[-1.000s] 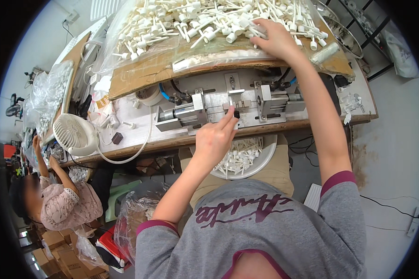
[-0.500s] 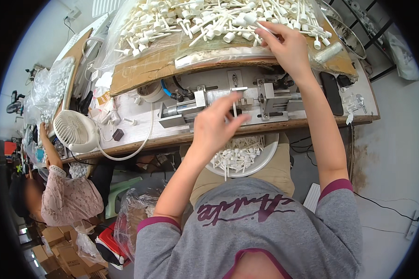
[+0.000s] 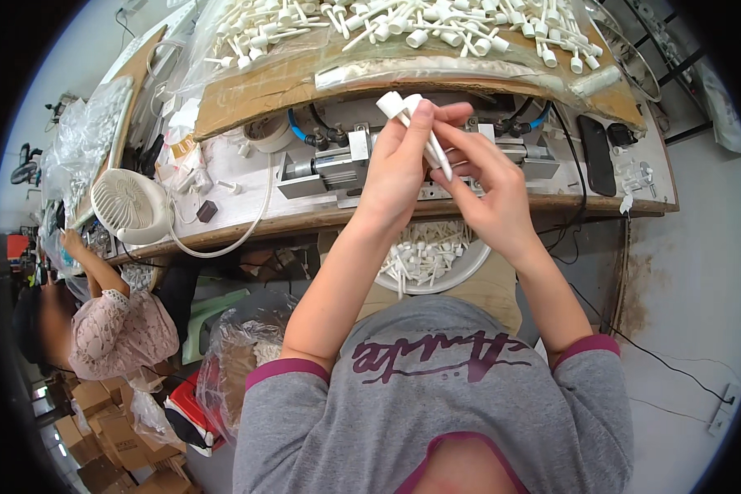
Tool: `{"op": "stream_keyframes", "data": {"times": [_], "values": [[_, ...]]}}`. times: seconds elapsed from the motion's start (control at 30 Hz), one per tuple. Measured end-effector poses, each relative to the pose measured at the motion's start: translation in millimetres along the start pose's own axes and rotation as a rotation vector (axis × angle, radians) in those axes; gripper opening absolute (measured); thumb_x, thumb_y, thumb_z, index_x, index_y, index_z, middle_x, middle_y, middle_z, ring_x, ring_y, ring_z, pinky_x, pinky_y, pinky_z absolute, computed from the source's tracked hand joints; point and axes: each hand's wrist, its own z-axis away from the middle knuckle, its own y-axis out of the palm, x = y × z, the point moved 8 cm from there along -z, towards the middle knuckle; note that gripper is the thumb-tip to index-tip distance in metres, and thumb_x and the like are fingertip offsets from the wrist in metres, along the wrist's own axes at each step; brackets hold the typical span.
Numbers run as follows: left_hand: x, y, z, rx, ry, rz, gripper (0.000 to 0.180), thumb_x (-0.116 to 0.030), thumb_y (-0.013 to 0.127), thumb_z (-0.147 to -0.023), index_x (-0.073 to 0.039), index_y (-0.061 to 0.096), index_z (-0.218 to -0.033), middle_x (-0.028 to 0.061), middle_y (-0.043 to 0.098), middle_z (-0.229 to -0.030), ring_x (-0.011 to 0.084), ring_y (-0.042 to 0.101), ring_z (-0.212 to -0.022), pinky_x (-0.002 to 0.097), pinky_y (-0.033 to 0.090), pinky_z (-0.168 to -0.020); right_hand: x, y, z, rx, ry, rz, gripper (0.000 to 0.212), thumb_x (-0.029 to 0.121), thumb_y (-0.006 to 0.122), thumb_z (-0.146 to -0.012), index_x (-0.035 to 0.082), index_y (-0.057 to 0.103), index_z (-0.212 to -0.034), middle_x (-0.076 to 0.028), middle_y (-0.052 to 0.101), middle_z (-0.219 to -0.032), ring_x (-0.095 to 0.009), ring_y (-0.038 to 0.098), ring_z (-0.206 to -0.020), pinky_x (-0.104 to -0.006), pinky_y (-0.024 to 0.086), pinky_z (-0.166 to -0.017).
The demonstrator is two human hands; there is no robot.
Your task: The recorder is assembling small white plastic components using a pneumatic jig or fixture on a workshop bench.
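Two white plastic scoops (image 3: 393,105), each with a small round cup and a long thin handle, are held together in front of the bench. My left hand (image 3: 391,169) is closed on them, its thumb just below the cups. My right hand (image 3: 490,177) pinches at the handle ends, fingers curled around from the other side. Both hands are over a metal clamping fixture (image 3: 337,165) with cylinders and blue hose fittings, and hide its middle. Behind it, a heap of similar scoops (image 3: 420,37) lies on cardboard.
A white basin (image 3: 469,267) of small white pieces sits below the bench edge at my lap. To the left stand a white fan (image 3: 132,218) and a hose; to the right, a black phone (image 3: 597,155). Another person (image 3: 123,329) works at far left.
My right hand has come back from the heap with a scoop and met my left hand above the fixture. My left hand has risen and closed on the scoops.
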Motion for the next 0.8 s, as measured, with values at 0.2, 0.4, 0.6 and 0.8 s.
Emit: {"op": "stream_keyframes", "data": {"times": [0.2, 0.4, 0.6, 0.8], "values": [[5.6, 5.6, 15.1, 0.012, -0.056, -0.063, 0.037, -0.038, 0.039, -0.108, -0.006, 0.058, -0.11, 0.0177, 0.067, -0.121, 0.014, 0.063, -0.097, 0.0274, 0.053, -0.079, -5.6, 2.5, 11.8, 0.05, 0.02, -0.082, 0.036, -0.003, 0.071, -0.077, 0.003, 0.066, -0.112, -0.007, 0.066, -0.103, -0.013, 0.065, -0.087, -0.0245, 0.054, -0.065], [5.8, -18.5, 31.2, -0.128, 0.079, -0.665, 0.039, -0.028, 0.038, -0.108, 0.001, 0.064, -0.11, 0.0098, 0.072, -0.097, 0.0144, 0.067, -0.08, 0.0288, 0.055, -0.067, -17.2, -4.0, 21.2, 0.201, 0.111, -0.289, 0.031, 0.007, 0.073, -0.082, 0.001, 0.066, -0.112, -0.007, 0.066, -0.102, -0.012, 0.063, -0.087, -0.0239, 0.052, -0.07], [-7.8, 4.4, 48.4, -0.05, 0.492, -1.641, 0.03, -0.003, 0.063, -0.086, -0.007, 0.06, -0.115, 0.009, 0.068, -0.086, 0.0243, 0.07, -0.072, 0.0337, 0.054, -0.056, -38.5, 10.9, 36.0, 0.149, 0.652, -0.88, 0.019, 0.016, 0.067, -0.096, -0.001, 0.066, -0.104, -0.004, 0.066, -0.09, -0.01, 0.062, -0.07, -0.0223, 0.049, -0.06], [-13.8, 24.9, 66.5, 0.155, 0.739, -1.719, 0.042, -0.007, 0.065, -0.078, -0.009, 0.064, -0.12, 0.0039, 0.065, -0.082, 0.0198, 0.068, -0.072, 0.0307, 0.053, -0.058, -44.9, 13.1, 48.8, 0.219, 0.725, -0.933, 0.016, 0.013, 0.069, -0.093, 0.001, 0.067, -0.104, -0.003, 0.066, -0.084, -0.006, 0.058, -0.066, -0.0201, 0.046, -0.055]]}}
